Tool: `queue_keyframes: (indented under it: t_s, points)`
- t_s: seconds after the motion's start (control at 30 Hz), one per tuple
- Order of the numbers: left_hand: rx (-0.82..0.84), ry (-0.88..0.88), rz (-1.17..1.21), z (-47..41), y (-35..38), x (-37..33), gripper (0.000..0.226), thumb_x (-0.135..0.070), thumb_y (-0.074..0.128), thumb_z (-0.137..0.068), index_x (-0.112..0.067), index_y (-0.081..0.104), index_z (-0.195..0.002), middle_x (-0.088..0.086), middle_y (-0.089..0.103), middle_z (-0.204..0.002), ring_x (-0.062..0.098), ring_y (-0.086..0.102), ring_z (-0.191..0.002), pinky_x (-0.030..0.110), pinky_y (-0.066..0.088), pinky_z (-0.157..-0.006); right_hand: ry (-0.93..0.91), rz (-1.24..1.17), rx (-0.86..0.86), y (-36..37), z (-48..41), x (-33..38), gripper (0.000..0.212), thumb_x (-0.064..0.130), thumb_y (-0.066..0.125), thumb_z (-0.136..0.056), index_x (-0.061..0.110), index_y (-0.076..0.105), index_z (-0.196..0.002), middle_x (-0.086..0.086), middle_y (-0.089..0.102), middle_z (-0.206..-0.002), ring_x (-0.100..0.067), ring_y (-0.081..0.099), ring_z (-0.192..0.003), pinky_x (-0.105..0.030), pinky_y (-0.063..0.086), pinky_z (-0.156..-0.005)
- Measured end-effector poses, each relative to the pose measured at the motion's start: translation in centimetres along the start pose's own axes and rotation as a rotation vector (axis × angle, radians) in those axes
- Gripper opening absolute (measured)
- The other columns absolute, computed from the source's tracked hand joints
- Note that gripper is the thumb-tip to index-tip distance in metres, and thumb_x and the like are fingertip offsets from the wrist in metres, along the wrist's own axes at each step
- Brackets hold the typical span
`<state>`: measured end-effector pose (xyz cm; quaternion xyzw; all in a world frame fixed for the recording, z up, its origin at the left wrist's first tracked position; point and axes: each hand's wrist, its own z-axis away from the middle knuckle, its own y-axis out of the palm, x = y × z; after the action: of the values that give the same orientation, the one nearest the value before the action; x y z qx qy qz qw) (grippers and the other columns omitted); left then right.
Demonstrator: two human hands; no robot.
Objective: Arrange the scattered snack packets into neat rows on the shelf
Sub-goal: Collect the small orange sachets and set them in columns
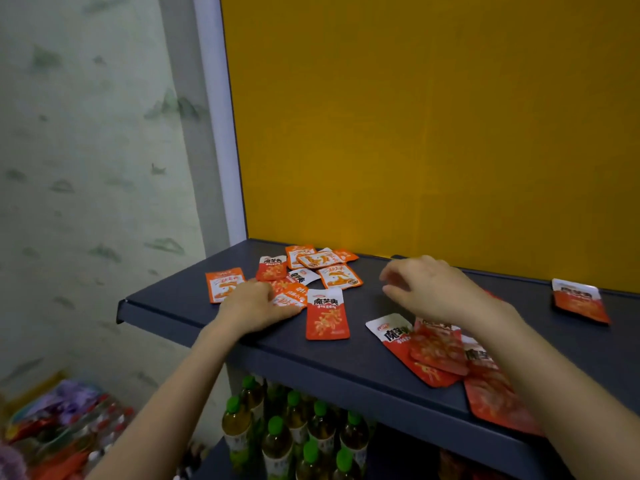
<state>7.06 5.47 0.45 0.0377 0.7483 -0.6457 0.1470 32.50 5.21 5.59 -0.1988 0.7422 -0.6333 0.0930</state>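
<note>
Bent over orange snack packets (288,299) at the left end of the shelf (169,297), left hand (254,306) palm-down; pinching or merely pressing, cannot tell. Just left of its knuckles, one orange packet (225,285) lying flat. Behind the fingers, a loose heap (323,266) of overlapping packets near the yellow back panel (415,133). Just right of the hand, a single red packet (327,317) lying flat. Below the shelf, green-capped bottles (294,427) standing upright. Further right, hovering over bare shelf, right hand (436,292), fingers loosely curled and apart, holding nothing. Under its forearm, overlapped red packets (436,348) at the front edge. Far right, a lone packet (578,301) by the back panel.
</note>
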Motion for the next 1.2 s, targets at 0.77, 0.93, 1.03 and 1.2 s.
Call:
queue_keyframes:
  t_s: [0.77, 0.93, 1.03, 1.2]
  points:
    - [-0.238, -0.24, 0.475, -3.4, -1.7, 8.7, 0.039, -0.037, 0.066, -0.082, -0.01, 0.044, -0.1, 0.019, 0.061, -0.115, 0.036, 0.057, -0.106, 0.043, 0.044, -0.091, 0.454, -0.218, 0.186, 7.0, -15.7, 3.8, 0.049, 0.055, 0.065, -0.077, 0.01, 0.054, -0.09, -0.012, 0.055, -0.113, -0.024, 0.051, -0.099, -0.032, 0.043, -0.077]
    - [-0.168, -0.296, 0.095, -5.1, -0.1, 9.8, 0.069, -0.056, 0.055, -0.082, -0.002, 0.044, -0.123, 0.02, 0.048, -0.132, 0.035, 0.041, -0.123, 0.045, 0.035, -0.1, 0.46, -0.254, 0.278, 4.9, -15.1, 3.2, 0.052, 0.037, 0.069, -0.08, 0.007, 0.054, -0.12, -0.013, 0.054, -0.131, -0.025, 0.052, -0.105, -0.027, 0.038, -0.074]
    - [-0.11, -0.3, 0.076, -5.7, -0.5, 9.5, 0.078, -0.057, 0.055, -0.081, -0.002, 0.037, -0.133, 0.019, 0.04, -0.14, 0.034, 0.033, -0.131, 0.045, 0.03, -0.106, 0.487, -0.227, 0.355, 3.4, -14.7, 2.3, 0.041, 0.035, 0.067, -0.083, 0.006, 0.058, -0.111, -0.011, 0.055, -0.111, -0.024, 0.052, -0.09, -0.026, 0.04, -0.061]
    - [-0.022, -0.333, 0.358, -7.7, -1.3, 9.5, 0.09, -0.039, 0.074, -0.074, 0.002, 0.023, -0.136, 0.024, 0.041, -0.139, 0.038, 0.037, -0.13, 0.048, 0.034, -0.107, 0.577, -0.39, 0.201, 2.1, -14.7, 0.7, 0.026, 0.03, 0.066, -0.084, 0.014, 0.051, -0.07, -0.003, 0.052, -0.068, -0.012, 0.046, -0.056, -0.022, 0.035, -0.049]
